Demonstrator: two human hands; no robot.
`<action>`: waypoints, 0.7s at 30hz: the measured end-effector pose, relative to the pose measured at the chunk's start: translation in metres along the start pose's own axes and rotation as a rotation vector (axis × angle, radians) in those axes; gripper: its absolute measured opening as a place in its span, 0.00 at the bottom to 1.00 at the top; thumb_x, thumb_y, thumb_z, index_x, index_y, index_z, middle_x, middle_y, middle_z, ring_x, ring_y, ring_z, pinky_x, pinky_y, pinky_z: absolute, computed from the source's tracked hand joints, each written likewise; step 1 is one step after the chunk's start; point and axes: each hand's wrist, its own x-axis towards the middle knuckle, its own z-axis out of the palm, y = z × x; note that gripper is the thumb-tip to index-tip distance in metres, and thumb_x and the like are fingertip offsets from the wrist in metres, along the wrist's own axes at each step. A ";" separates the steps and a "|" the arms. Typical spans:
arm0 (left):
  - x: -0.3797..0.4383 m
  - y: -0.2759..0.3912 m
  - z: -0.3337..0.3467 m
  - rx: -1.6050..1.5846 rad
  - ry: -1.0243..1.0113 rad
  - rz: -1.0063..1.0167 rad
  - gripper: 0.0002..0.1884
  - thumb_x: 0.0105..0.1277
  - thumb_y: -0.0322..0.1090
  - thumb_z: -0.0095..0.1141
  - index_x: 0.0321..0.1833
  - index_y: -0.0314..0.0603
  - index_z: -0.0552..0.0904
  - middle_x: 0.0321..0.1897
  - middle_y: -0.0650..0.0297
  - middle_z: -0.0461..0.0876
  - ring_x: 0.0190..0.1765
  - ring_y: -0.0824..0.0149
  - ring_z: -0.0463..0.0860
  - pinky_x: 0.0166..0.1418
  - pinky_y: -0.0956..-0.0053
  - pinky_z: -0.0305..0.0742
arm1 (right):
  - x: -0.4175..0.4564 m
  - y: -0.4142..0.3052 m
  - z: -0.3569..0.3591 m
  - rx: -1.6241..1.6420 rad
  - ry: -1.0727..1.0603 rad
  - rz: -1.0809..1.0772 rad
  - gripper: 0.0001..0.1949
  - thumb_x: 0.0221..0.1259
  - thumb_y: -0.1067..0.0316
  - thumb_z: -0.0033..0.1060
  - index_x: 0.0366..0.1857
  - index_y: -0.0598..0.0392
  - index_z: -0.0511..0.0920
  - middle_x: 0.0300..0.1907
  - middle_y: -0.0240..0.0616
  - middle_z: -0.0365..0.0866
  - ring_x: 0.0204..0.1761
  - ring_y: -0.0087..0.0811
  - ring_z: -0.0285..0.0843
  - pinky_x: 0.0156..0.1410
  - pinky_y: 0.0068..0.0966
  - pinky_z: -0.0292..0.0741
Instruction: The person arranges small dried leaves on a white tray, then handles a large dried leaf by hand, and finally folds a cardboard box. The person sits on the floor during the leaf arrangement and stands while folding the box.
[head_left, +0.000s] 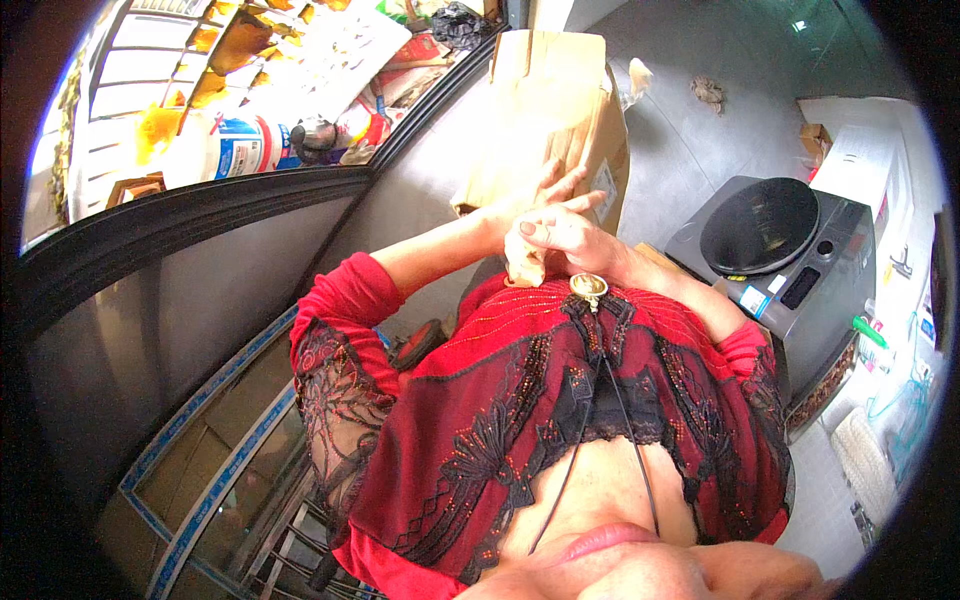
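In front of my waist, my left hand (556, 189) reaches across from the left with its fingers spread over the front of a tall cardboard box (551, 90). I cannot tell whether those fingers touch the cardboard. My right hand (566, 232) comes in from the other side and overlaps the left at the palm. A crumpled beige piece (526, 264), perhaps cloth or paper, hangs under the right thumb, and the right fingers appear closed around it. The overlap partly hides both palms.
A grey appliance with a round black top (761, 225) stands at the right. Left is a black-framed glass panel (195, 193), with a white bucket (240, 146) beyond it. Frames with blue tape (225, 480) lie lower left. Crumpled cloth (707, 93) lies on the grey floor.
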 end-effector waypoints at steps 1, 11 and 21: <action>0.005 -0.007 0.001 0.216 -0.086 0.134 0.25 0.62 0.48 0.47 0.64 0.60 0.73 0.68 0.60 0.66 0.70 0.44 0.62 0.67 0.51 0.65 | -0.001 -0.006 0.004 0.042 0.011 0.018 0.21 0.73 0.53 0.43 0.25 0.58 0.72 0.20 0.37 0.73 0.25 0.28 0.72 0.37 0.25 0.70; 0.000 -0.063 -0.086 -0.076 -0.103 -0.658 0.08 0.62 0.36 0.53 0.41 0.45 0.81 0.37 0.55 0.84 0.46 0.54 0.83 0.48 0.63 0.77 | -0.048 -0.038 -0.044 -0.174 0.628 -0.623 0.09 0.66 0.63 0.49 0.27 0.52 0.71 0.26 0.33 0.72 0.29 0.27 0.72 0.35 0.24 0.70; -0.151 -0.176 -0.046 -0.774 0.227 -0.735 0.12 0.60 0.34 0.57 0.44 0.37 0.81 0.39 0.63 0.84 0.43 0.73 0.82 0.50 0.76 0.77 | -0.146 -0.107 -0.083 0.188 0.580 -0.771 0.14 0.67 0.66 0.46 0.20 0.48 0.61 0.19 0.28 0.57 0.23 0.26 0.56 0.33 0.26 0.59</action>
